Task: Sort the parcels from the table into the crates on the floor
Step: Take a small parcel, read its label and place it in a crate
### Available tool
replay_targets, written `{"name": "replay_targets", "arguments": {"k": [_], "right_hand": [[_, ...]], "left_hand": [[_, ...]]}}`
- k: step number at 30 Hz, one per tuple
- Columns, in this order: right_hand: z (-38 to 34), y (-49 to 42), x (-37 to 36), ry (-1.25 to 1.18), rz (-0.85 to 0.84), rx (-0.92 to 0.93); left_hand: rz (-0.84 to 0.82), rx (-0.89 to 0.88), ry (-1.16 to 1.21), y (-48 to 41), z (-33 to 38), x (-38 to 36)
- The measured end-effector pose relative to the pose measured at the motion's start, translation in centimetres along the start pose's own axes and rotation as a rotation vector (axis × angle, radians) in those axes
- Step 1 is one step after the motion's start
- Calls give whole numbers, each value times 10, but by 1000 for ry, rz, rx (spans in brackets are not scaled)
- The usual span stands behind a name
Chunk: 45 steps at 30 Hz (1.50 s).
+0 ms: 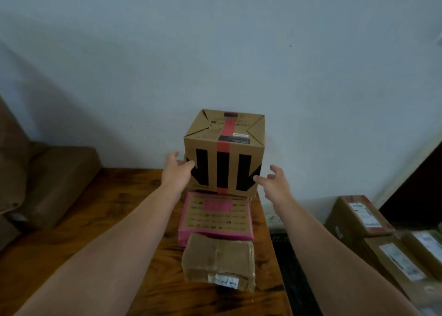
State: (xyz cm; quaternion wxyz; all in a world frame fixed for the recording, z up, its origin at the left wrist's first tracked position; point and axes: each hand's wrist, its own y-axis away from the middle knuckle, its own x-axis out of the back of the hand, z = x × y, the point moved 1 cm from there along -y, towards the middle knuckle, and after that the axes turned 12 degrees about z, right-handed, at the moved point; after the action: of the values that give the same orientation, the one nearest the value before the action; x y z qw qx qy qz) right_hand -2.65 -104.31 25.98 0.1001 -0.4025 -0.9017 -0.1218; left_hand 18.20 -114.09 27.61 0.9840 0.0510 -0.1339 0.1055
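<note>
While both hands are hovering out over the wooden table (100, 220), I am reading the scene from the biggest piece down. The table is running away from me to the pale wall (239, 52), and a brown sofa (47, 172) is sitting off its left side.

Dead ahead at the far end, against the wall, the tall carton (224, 153) with black bars and a red tape strip is standing upright, long axis vertical. It seems to be resting on a lower brown box (191, 187), of which only slivers are showing.

Low on my right, labelled cardboard parcels (394, 256) are lying packed together. I cannot make out crate walls around them.

Nearer me, the flat pink box (215, 215) is lying just in front of the tall carton. The small taped brown parcel (217, 260) is overlapping the pink box's near edge. Both are sitting under the way back, so I am judging that the lift wants to rise first.

The left hand (174, 169) is spreading open at the carton's left face, thumb by the front edge. The right hand (275, 181) is hanging open, fingers splayed, just beside the lower right corner. Neither is gripping, and I cannot tell whether either is touching.
</note>
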Motion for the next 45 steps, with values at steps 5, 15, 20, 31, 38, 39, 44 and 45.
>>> {"name": "replay_targets", "arguments": {"k": [5, 15, 20, 31, 38, 39, 44, 45], "right_hand": [[10, -39, -19, -22, -113, -8], [11, -46, -25, -70, -80, 71], [-10, -21, -5, -138, -12, 147], [-26, 86, 38, -295, 13, 251], [-31, 156, 62, -255, -79, 280], [-33, 163, 67, -256, -75, 268], [-39, 185, 91, -288, -59, 200], [-40, 188, 94, -298, -72, 190]], "left_hand": [[-147, 27, 57, -32, 0, -27], [-348, -58, 208, -26, 3, -30], [-360, -132, 283, -7, 27, -5], [-484, -23, 338, 68, 23, 69], [-431, 23, 335, 103, 7, 116], [-484, 4, 375, 106, 7, 121], [-712, -177, 439, 124, 14, 138], [-750, -219, 419, 126, 14, 138]]}}
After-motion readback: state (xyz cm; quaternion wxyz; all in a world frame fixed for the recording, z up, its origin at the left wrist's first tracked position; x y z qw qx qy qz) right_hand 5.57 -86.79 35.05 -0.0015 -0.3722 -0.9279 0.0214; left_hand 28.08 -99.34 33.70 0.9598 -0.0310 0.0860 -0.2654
